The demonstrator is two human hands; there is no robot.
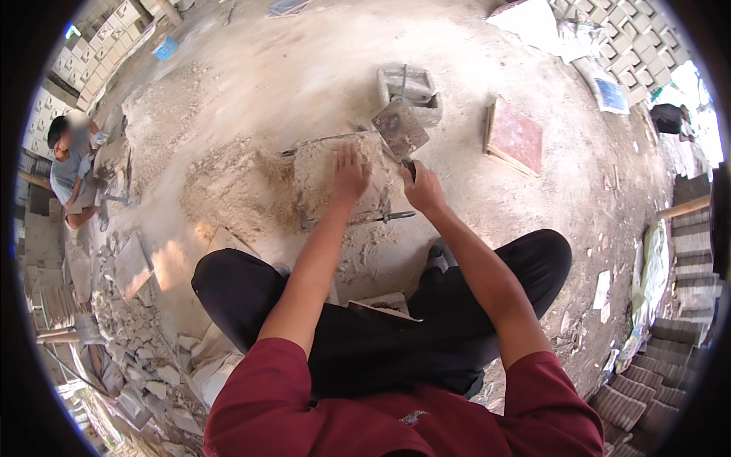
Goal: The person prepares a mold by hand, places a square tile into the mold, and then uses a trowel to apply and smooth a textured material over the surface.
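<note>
In front of me on the ground lies a square mould point(316, 171), filled with pale, sandy material, with dark metal bars along its far and near edges. My left hand point(351, 174) rests on its surface, fingers stretched out forward. Just right of the mould, my right hand point(423, 188) is wrapped round the dark handle of a square-bladed trowel point(400, 129). The trowel's brown, stained blade points away from me, close to the mould's far right corner. It partly covers the near side of a grey two-part trough point(428, 107), which has a thin bar across it.
Loose sandy material point(236, 179) is heaped left of the mould. A reddish square board point(516, 139) lies to the right. Another person point(72, 164) sits at far left near rubble point(148, 365). Stacked tiles point(632, 396) line the right edge; a blue bucket point(165, 48) stands far left.
</note>
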